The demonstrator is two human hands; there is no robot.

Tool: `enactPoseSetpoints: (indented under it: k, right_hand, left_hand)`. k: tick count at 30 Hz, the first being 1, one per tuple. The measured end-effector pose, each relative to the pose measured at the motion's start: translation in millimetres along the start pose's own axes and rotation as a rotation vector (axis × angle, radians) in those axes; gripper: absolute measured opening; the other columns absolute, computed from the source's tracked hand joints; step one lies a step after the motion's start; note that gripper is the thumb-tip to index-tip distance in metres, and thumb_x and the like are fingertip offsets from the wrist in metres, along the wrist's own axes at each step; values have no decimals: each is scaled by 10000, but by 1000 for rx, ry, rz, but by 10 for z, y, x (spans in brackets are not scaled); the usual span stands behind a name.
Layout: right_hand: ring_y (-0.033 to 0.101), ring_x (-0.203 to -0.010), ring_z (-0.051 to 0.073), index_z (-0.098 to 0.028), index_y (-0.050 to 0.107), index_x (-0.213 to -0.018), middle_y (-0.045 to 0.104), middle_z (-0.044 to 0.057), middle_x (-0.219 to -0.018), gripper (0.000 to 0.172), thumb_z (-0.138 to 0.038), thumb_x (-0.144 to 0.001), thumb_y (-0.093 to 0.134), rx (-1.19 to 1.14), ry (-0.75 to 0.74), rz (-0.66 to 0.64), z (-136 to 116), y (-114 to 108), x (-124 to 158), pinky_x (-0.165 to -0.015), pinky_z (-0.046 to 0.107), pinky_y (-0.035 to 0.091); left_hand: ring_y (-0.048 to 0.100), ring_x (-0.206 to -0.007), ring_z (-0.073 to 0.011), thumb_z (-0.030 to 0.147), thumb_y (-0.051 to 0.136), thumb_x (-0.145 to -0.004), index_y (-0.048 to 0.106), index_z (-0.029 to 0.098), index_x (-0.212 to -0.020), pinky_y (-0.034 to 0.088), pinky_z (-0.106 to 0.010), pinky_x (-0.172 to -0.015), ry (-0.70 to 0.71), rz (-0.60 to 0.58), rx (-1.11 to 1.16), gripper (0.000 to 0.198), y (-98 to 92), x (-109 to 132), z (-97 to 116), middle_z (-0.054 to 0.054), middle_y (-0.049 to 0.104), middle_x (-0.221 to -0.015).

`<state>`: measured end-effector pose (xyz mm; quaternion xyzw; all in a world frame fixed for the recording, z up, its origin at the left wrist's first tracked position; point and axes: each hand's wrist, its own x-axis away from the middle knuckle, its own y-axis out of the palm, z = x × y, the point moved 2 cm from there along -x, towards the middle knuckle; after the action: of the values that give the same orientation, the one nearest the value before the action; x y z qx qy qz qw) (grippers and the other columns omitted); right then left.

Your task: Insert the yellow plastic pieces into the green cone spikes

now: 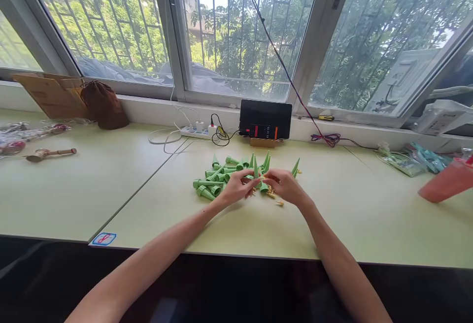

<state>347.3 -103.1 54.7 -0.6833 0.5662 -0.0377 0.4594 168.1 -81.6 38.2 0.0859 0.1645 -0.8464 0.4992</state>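
Note:
Over the front of a heap of green plastic watering spikes [214,175], my two hands meet with fingertips almost touching. My left hand [236,186] is closed around the base of a green spike [255,167], whose tip points up. A small pale yellow piece shows at the pinched fingertips of my right hand [286,185]; its exact shape is hidden. Several other spikes stand upright behind the hands. Small yellow-orange plastic pieces [271,194] lie under and between the hands, and one loose piece [280,203] lies nearer the front edge.
Behind the heap, a black tablet [266,118] leans by the window, with a white power strip [188,131] and cables to its left. A brown drawstring bag [103,106] and a wooden hammer-like object [50,153] are left. A red cup [445,182] and plastic packets [402,160] are right.

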Motion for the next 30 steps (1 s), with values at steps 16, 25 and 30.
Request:
enactPoseSetpoints:
  k: [16, 25, 30]
  right_hand:
    - [441, -567, 123, -188, 560, -793, 544, -16, -630, 228, -287, -963, 445, 41, 14, 35, -44, -19, 9, -569, 234, 344]
    - [437, -571, 121, -195, 542, -781, 561, -23, -642, 218, -291, -959, 459, 40, 21, 37, -24, -7, 12, -571, 234, 349]
    - [428, -565, 119, -196, 531, -770, 550, -26, -635, 220, -289, -957, 463, 45, 19, 37, -26, -5, 14, -563, 234, 344]
  left_hand:
    - [462, -384, -71, 428, 595, -881, 560, 156, -833, 348, -185, -381, 60, -33, -60, 278, 36, 30, -34, 68, 468, -502]
    - [464, -384, -71, 430, 615, -871, 538, 161, -816, 342, -181, -374, 63, -35, -66, 285, 32, 35, -63, 70, 465, -494]
    - [469, -393, -71, 430, 625, -864, 534, 162, -814, 345, -174, -368, 62, -33, -57, 287, 36, 38, -70, 68, 470, -505]
